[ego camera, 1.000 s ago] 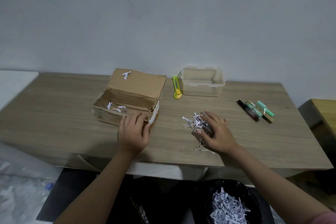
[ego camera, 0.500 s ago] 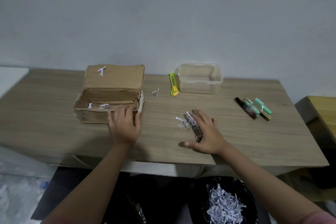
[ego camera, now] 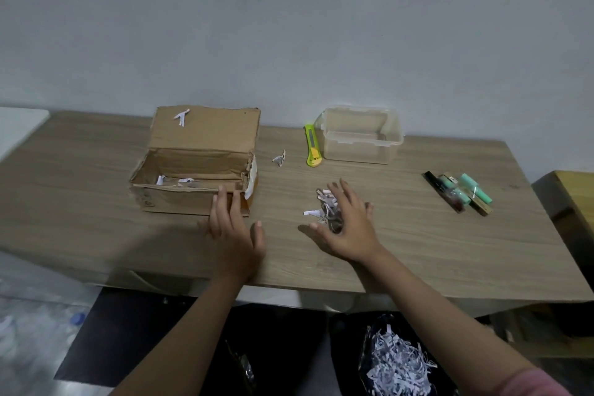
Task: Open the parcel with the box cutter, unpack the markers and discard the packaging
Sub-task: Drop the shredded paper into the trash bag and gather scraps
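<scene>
A: Where is the parcel?
B: The brown cardboard parcel box (ego camera: 196, 183) sits on the left half of the pale wood-grain table (ego camera: 418, 251), lid flap up, a few white paper shreds inside and one stuck on the flap.

A: Left hand?
B: The left hand (ego camera: 233, 231) lies flat, fingers straight — fingertips touching the box's near wall at its right end, holding nothing.

A: Right hand?
B: The right hand (ego camera: 348, 228) is spread over a small pile of white shredded paper strips (ego camera: 326, 206), fingers slightly bent on top of it; I cannot tell whether any strips are pinched.

A: Cutter and markers?
B: The yellow-green box cutter (ego camera: 312, 145) lies just beside the clear plastic tub (ego camera: 361, 135). The bundle of mint-green and dark markers (ego camera: 458, 191) lies well apart, at the right.

A: Below the table?
B: A black bin bag (ego camera: 350, 360) holding more white shreds — near the table's front edge.
</scene>
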